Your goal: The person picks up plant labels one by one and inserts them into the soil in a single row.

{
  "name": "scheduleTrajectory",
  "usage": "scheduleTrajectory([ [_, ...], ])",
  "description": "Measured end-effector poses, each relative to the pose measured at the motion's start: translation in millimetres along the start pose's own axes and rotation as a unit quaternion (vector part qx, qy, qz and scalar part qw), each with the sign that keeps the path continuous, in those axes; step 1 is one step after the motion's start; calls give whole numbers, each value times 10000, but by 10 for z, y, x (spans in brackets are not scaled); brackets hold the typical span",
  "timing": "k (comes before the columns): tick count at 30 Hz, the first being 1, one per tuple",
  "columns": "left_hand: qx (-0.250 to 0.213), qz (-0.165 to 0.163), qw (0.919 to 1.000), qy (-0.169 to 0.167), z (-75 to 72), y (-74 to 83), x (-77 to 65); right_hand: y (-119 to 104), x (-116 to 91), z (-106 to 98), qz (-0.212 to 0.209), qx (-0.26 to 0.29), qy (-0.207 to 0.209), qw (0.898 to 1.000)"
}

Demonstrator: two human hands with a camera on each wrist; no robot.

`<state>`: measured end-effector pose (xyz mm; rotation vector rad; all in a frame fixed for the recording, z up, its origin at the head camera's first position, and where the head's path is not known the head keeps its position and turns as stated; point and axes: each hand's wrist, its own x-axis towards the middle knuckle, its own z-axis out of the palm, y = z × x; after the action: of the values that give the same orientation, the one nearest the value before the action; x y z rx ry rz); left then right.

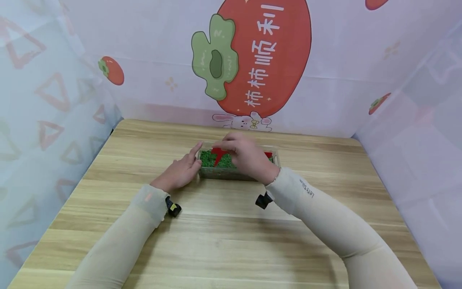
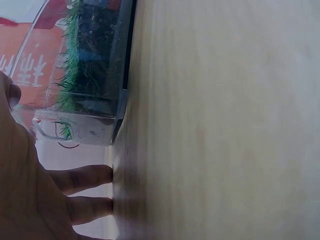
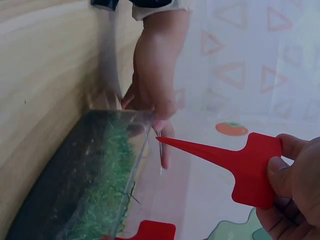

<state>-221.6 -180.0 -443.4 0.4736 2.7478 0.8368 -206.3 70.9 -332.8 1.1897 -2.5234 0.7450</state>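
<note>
A clear plastic box (image 1: 227,174) of green grass (image 1: 225,160) growing from dark soil (image 2: 97,60) stands near the table's far side. My right hand (image 1: 249,156) pinches a red T-shaped plant label (image 3: 256,170) by its wide head, between thumb and fingers. The label's pointed stem hangs above the grass, its tip over the rim in the right wrist view. At the box's left end my left hand (image 1: 181,171) has its thumb and index finger against the rim, while other fingers (image 2: 87,180) reach down to the table, fairly straight.
A second red label (image 1: 268,154) stands in the right part of the box, partly behind my right hand. The wooden table (image 1: 216,241) extends towards me and to both sides. Printed cloth walls (image 1: 159,92) rise behind and beside it.
</note>
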Motion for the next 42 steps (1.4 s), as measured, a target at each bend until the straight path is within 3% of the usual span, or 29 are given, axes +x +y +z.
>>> scheduleTrajectory([
  [6,-10,-34,10000,-6,-5,-5,0,73,73,-2,193,-202,56,9996],
  [16,-38,-43,10000,-27,-10,0,-12,133,193,137,574,-656,-441,9952],
  [23,-38,-27,10000,-35,-15,-9,-6,175,260,255,584,-729,-735,9929],
  [30,-92,-16,9999,-68,-35,16,-22,198,266,355,454,-719,-765,9934],
  [42,-57,0,10000,-56,-26,12,-23,236,289,429,649,-738,-1029,9898],
])
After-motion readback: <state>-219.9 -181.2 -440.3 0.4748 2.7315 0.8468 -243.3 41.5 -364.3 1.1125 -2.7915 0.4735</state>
